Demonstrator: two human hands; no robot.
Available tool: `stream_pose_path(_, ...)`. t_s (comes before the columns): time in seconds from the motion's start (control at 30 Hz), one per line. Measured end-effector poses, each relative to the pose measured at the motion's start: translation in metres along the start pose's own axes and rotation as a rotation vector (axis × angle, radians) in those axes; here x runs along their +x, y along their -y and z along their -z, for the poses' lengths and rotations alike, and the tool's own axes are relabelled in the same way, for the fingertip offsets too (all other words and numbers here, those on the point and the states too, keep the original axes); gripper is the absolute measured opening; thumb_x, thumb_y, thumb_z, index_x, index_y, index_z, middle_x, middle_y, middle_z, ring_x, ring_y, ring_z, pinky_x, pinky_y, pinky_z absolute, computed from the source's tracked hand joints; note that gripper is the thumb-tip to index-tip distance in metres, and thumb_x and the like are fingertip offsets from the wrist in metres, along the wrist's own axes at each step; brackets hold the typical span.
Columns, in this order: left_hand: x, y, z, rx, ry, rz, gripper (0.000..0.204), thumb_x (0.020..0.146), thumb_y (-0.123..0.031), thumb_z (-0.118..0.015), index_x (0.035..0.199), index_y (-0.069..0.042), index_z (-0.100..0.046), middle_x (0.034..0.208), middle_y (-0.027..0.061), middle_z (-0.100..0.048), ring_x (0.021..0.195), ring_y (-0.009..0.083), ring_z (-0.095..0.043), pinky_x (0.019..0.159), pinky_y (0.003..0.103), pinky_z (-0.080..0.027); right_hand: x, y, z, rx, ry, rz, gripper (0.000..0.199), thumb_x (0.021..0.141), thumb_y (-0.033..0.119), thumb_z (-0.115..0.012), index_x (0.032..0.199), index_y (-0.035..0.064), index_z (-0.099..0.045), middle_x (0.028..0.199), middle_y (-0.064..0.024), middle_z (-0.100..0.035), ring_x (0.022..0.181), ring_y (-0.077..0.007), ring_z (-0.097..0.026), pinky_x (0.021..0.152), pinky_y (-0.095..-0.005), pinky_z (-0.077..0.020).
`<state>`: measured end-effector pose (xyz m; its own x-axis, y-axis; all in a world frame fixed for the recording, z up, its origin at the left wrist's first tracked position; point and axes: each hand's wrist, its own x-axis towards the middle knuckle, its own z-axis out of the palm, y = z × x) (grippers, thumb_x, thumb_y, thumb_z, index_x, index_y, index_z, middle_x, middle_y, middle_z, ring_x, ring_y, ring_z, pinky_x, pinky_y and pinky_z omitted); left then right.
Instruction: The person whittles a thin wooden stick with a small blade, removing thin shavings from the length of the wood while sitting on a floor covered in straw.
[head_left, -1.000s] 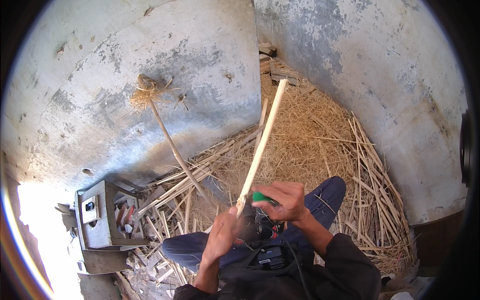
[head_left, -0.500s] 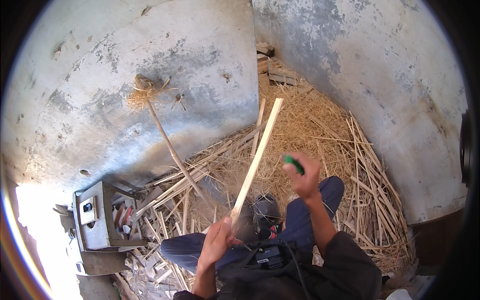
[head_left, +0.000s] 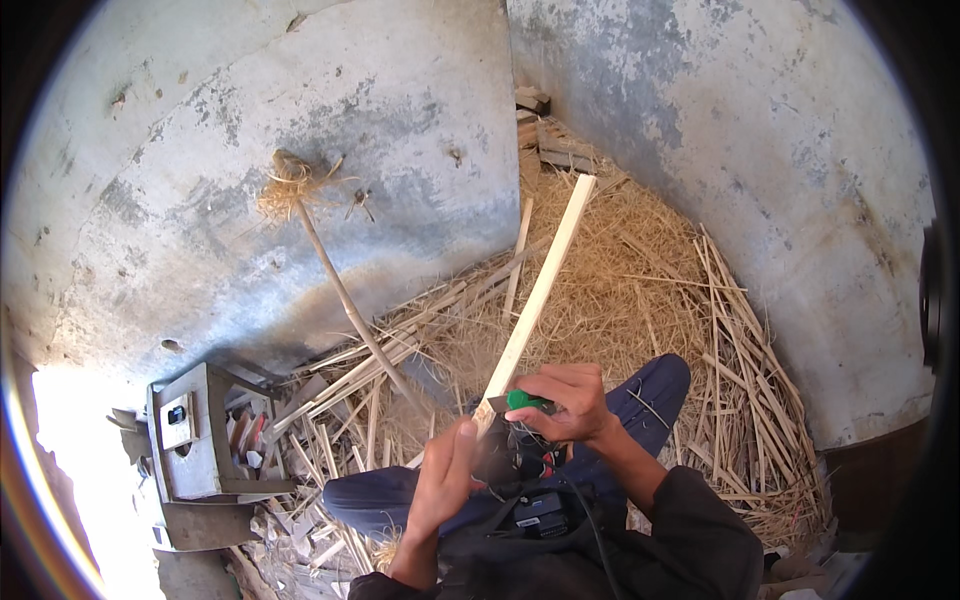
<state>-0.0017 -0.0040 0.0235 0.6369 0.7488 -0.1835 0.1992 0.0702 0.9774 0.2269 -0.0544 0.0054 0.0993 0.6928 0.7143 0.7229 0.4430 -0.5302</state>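
Note:
My left hand (head_left: 447, 472) is closed round the lower end of a long pale wooden stick (head_left: 545, 280), which slants up and away to the right over the shavings. My right hand (head_left: 572, 402) grips a green-handled knife (head_left: 522, 400). Its short grey blade meets the stick just above my left fingers, where the wood looks marked or cut. The fingers of my right hand hide part of the handle.
A heap of straw-like shavings (head_left: 630, 280) fills the corner, with many thin wooden strips (head_left: 755, 390) along the right wall. A pole (head_left: 345, 300) leans on the left wall. An overturned grey stool (head_left: 195, 440) lies at left. My bent knees (head_left: 650, 395) flank the work.
My right hand has come down and left with the knife, from apart in the air to the stick. The stick's far end has shifted up and right; my left hand has moved slightly right.

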Motion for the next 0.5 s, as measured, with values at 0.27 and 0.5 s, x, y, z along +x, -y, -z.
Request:
stream_pose_path(0.27, -0.004, -0.013, -0.007, 0.031, -0.058, 0.031, 0.046, 0.117, -0.034, -0.038, 0.082, -0.006, -0.051, 0.068, -0.0034, -0.041, 0.062, 0.0073, -0.034, 0.056, 0.029, -0.029, 0.004, 0.005, 0.003, -0.104, -0.021, 0.002, 0.028, 0.083, 0.034, -0.089, 0.095, 0.0096, -0.079, 0.07, -0.0016, -0.068, 0.054, -0.019, -0.064, 0.048, -0.0324, -0.0471)
stream_pose_path(0.5, -0.005, -0.006, -0.003, 0.067, -0.047, 0.017, 0.05, 0.117, -0.036, -0.036, 0.077, -0.007, -0.048, 0.065, -0.0019, -0.039, 0.06, 0.0094, -0.034, 0.056, 0.03, -0.028, 0.004, 0.0, 0.002, -0.138, -0.058, 0.024, 0.03, 0.085, 0.038, -0.087, 0.096, 0.0108, -0.079, 0.067, -0.0004, -0.065, 0.051, -0.0187, -0.061, 0.047, -0.0332, -0.0454)
